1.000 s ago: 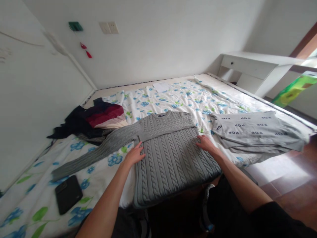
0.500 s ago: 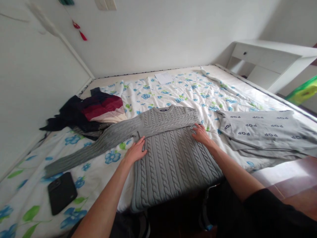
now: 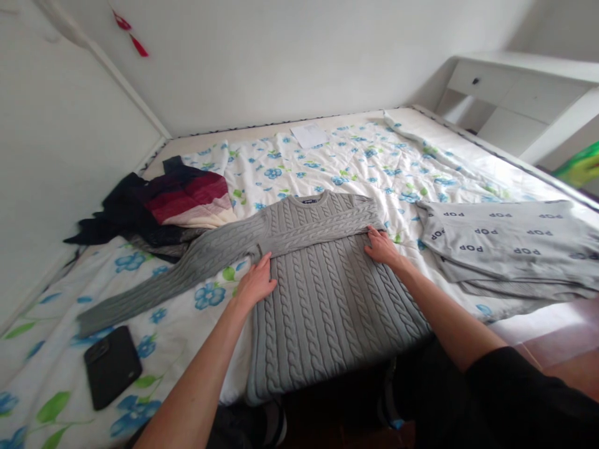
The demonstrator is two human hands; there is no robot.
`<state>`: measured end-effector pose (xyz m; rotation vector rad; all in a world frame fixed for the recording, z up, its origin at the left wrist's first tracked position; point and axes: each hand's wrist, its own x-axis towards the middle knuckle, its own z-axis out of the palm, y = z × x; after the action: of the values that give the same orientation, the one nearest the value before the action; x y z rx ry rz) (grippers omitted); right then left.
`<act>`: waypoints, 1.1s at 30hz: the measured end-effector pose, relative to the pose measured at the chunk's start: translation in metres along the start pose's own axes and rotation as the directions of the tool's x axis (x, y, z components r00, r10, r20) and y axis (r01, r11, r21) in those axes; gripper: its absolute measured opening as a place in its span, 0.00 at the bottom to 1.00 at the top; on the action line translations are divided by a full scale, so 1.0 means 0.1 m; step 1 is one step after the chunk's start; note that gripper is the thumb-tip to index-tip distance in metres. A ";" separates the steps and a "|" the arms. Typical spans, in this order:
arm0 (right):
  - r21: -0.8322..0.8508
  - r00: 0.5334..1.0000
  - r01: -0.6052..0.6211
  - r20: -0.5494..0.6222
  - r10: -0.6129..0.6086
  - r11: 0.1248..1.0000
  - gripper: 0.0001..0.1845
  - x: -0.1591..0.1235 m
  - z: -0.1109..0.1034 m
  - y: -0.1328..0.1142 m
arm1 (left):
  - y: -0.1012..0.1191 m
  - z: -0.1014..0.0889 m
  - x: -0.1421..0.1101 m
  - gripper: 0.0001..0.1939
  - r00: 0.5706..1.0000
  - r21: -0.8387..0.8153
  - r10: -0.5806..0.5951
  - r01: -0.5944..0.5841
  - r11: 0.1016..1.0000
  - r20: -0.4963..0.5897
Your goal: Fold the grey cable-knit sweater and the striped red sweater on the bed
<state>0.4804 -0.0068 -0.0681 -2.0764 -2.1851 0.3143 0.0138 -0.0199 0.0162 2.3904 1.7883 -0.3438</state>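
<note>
While the left hand (image 3: 255, 285) and right hand (image 3: 384, 247) lie flat on a grey cable-knit sweater (image 3: 327, 312), their fingers (image 3: 266, 271) stay open and grip nothing — the left at the sweater's edge beneath the outstretched sleeve, the right just below the sleeve folded across the chest. The sweater lies on a floral quilt (image 3: 327, 162), near a folded grey POP shirt (image 3: 505, 246).

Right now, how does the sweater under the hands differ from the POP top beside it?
The cable-knit sweater has raised braids, no lettering; the POP top looks smooth with dark POP print. The sweater has one sleeve stretched out; the top lies folded. The left hand and right hand rest on the sweater, not the top. Both are grey, on the floral duvet.
</note>
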 end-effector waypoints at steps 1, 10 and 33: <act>0.004 1.000 -0.008 0.000 0.008 1.000 0.34 0.00 0.00 0.01 | 0.00 -0.04 0.00 0.40 1.000 -0.003 -0.010 0.009 1.000 -0.024; 0.082 0.999 0.036 -0.007 -0.036 0.996 0.33 0.00 0.01 0.08 | -0.14 -0.07 0.03 0.35 0.992 -0.023 -0.056 0.059 0.998 0.112; 0.153 0.952 0.035 -0.307 0.014 0.988 0.30 0.09 -0.09 -0.44 | -0.34 0.13 0.18 0.38 0.956 -0.084 0.044 -0.020 0.996 0.289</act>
<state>0.4388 0.0006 -0.0497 -1.8836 -1.9237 0.1439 -0.0153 0.0036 -0.0004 2.1789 1.5989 -0.5747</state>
